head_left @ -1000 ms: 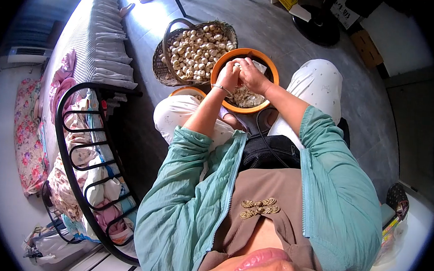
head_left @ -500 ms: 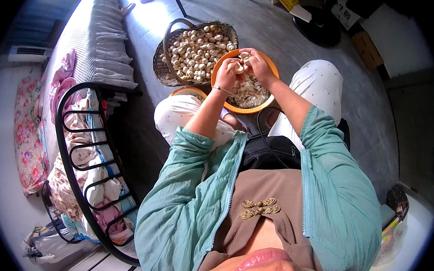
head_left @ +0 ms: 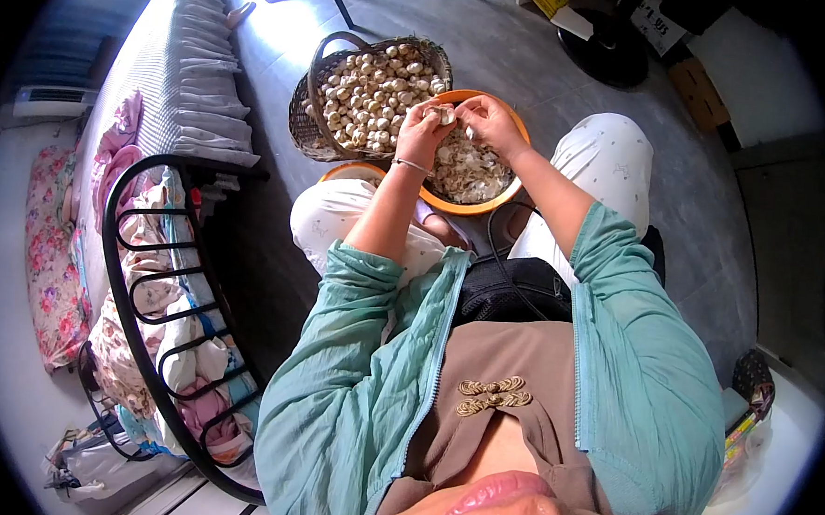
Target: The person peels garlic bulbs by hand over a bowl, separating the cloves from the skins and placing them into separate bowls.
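One small pale nut-like piece [head_left: 445,116] is pinched between both hands, held just above the far rim of the orange bowl [head_left: 522,133], so that whatever flakes off it would land inside rather than on the floor. The left hand [head_left: 423,127] curls its fingers tightly round the piece from the side, a thin bangle on its wrist; the right hand [head_left: 490,124] closes in from the other side with its fingertips bent toward the same spot, though whether it grips the piece itself or only a scrap of its skin is too small to tell. The bowl looks smooth and round, likely plastic, and holds a loose heap of thin, ragged, off-white shells [head_left: 468,170] that appear dry and papery. It sits on the floor between the person's knees, close enough for both arms to reach it with bent elbows. Just beside it on the left, touching or nearly so, stands a dark woven basket [head_left: 300,121] with an arched handle, filled with rounded, pale brown, lumpy nuts [head_left: 370,92], within easy reach of the left hand. A second orange rim [head_left: 352,169] peeks out by the left knee, its contents hidden. The floor [head_left: 553,69] is grey and matte. Farther left stands a bed with a black metal frame [head_left: 137,271] and crumpled floral bedding.
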A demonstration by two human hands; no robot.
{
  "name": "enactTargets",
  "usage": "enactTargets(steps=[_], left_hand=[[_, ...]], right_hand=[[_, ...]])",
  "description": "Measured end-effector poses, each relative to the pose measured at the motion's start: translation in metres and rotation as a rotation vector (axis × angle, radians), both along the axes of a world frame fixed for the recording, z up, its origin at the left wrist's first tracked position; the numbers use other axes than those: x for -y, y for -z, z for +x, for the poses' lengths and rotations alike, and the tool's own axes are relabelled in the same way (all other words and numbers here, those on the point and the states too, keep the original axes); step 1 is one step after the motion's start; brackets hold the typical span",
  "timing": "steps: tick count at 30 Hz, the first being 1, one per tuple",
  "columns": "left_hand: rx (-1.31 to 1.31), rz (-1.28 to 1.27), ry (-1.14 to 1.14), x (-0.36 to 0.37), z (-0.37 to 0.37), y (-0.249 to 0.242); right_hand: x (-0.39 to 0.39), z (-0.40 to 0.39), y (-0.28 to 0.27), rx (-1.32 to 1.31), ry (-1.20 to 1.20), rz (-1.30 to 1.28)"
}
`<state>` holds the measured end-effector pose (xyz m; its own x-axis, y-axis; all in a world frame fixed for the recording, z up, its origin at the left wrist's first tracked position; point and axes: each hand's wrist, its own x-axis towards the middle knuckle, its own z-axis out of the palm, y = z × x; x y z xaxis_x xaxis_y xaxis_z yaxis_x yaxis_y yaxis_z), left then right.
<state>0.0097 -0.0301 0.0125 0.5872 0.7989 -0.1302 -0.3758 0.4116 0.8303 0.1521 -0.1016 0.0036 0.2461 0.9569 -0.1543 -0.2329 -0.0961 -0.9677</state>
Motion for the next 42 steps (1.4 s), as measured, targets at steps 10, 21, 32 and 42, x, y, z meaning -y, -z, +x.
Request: enactTargets(steps=[10, 21, 32, 42], left_hand=[[-0.183, 0.011, 0.07, -0.004, -0.004, 0.011], [-0.158, -0.053, 0.068, -0.003, -0.006, 0.003], [-0.11, -0.092, 0.112, -0.006, -0.007, 0.008], [-0.242, -0.021, 0.108, -0.007, -0.007, 0.011]], right_hand=[[0.008, -0.014, -0.019, 0.733, -0.008, 0.105], [0.004, -0.011, -0.009, 0.818, 0.009, 0.273], [0.001, -0.007, -0.002, 0.389, 0.002, 0.077], [0.007, -0.014, -0.011, 0.791, 0.011, 0.197]])
